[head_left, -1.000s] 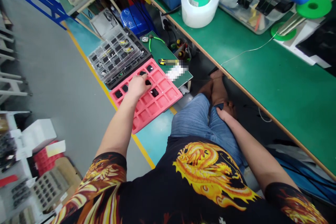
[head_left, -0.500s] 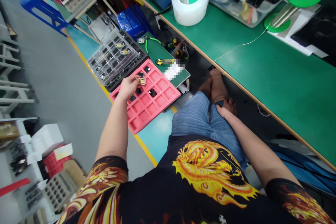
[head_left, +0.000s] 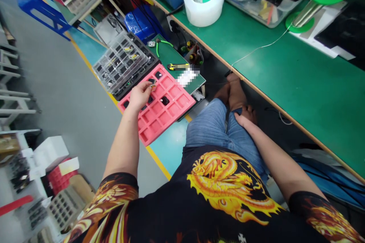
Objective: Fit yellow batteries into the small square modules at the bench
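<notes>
My left hand reaches over a pink foam tray with square pockets. Its thumb and fingers pinch a small flat silver piece with yellow on it, partly hidden by the fingertips and low over a pocket near the tray's far side. Small black square parts, one of them a black part right of the hand, sit in several pockets. My right hand lies on my leg near the knee, fingers apart and holding nothing.
Left of the pink tray, a clear compartment tray rests on a black tray. Pliers with green handles and a yellow-black cutter lie behind. The green bench holds a tape roll and a solder spool.
The silver-and-yellow piece has tilted in my left fingers and come closer to the tray pocket. My right hand stays on my leg. The view has shifted slightly.
</notes>
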Demonstrator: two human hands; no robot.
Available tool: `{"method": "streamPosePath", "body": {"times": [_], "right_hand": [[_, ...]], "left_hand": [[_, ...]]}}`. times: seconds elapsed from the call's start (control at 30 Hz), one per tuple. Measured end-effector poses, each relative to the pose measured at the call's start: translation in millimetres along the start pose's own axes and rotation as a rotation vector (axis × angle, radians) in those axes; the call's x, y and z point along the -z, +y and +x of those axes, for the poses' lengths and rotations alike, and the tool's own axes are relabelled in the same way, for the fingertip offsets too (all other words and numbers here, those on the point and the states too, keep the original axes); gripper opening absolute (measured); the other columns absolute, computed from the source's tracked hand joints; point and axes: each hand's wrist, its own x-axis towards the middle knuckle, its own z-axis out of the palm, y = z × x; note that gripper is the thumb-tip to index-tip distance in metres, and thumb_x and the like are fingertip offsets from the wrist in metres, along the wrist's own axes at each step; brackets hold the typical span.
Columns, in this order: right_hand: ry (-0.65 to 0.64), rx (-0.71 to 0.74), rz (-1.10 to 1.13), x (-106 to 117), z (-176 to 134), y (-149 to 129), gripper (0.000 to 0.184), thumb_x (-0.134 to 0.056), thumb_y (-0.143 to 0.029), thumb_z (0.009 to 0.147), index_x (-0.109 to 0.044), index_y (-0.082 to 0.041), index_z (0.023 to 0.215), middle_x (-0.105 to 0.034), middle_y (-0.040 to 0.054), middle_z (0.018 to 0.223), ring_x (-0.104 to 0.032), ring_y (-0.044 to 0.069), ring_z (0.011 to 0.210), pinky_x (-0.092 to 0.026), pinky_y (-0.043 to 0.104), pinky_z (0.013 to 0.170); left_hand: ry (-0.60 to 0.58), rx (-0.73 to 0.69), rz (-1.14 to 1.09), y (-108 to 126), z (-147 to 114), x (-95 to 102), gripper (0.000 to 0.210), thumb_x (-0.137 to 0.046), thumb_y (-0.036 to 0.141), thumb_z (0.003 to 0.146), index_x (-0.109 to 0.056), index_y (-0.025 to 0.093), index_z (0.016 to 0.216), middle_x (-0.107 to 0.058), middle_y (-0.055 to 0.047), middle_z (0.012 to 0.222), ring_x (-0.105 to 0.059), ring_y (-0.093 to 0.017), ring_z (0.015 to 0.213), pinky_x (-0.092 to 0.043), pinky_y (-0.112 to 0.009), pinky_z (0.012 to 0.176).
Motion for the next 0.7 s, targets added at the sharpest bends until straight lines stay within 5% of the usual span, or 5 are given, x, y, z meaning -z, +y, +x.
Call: {"method": "streamPosePath", "body": {"times": [0.13,0.47,0.7], "right_hand": [[-0.011,0.008,-0.002,-2.6,1.8,0.6,0.081,-0.057,-0.064,0.100,-0.044,-0.022,0.167,-0.034,0.0226,0.173,-0.040,0.047,0.149,-0.040,0.059,0.120],[-0.007,0.034,-0.059,-4.4,6.8,3.4,0.077,-0.056,-0.062,0.101,-0.050,-0.017,0.163,-0.040,0.0216,0.169,-0.047,0.046,0.144,-0.042,0.055,0.119],[-0.015,0.032,-0.027,-1.4,2.5,1.2,0.076,-0.056,-0.062,0.100,-0.049,-0.021,0.164,-0.040,0.0207,0.169,-0.044,0.047,0.147,-0.043,0.056,0.118]], "left_hand": [[-0.025,-0.158,0.154,2.3,-9.4,-9.4,0.039,-0.060,0.028,0.092,-0.081,0.021,0.123,-0.081,-0.011,0.122,-0.076,-0.031,0.112,-0.057,-0.045,0.107],[0.007,0.019,0.127,3.6,-16.2,-13.2,0.038,-0.071,0.043,0.088,-0.080,0.021,0.118,-0.082,-0.010,0.117,-0.075,-0.030,0.099,-0.057,-0.042,0.095],[0.025,0.114,0.161,19.3,-12.6,-35.5,0.041,-0.074,0.050,0.088,-0.076,0.023,0.119,-0.080,-0.010,0.105,-0.075,-0.032,0.095,-0.055,-0.044,0.090]]}}
